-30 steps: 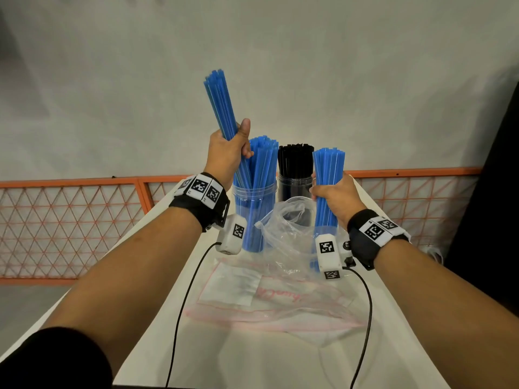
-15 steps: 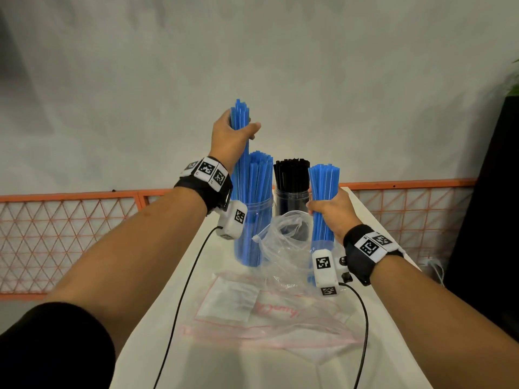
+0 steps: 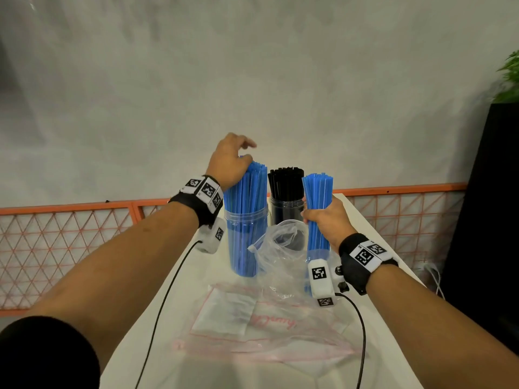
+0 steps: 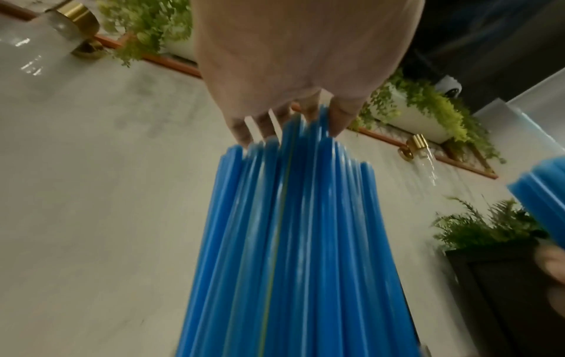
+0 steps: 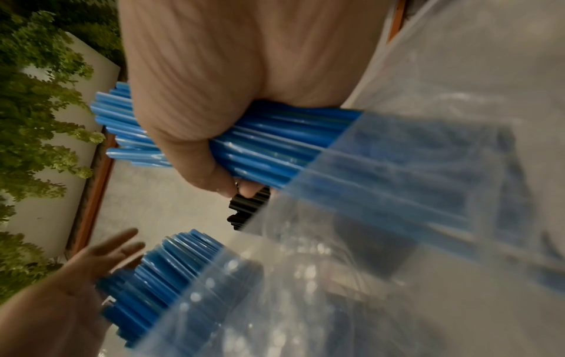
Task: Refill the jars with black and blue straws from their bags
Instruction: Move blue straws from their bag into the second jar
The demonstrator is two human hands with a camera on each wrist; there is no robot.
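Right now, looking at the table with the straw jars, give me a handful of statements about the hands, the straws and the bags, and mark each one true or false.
1. The right hand grips a bundle of blue straws. True.
2. The left hand holds a bundle of straws high above the jars. False: its straight fingers rest on the tops of the blue straws standing in the clear jar.
3. The black straws stand in a jar behind the blue ones. True.
4. The bundle in the right hand is clear of any bag. False: its lower end sits inside a clear plastic bag.
5. A flat plastic bag lies on the table nearer the person. True.
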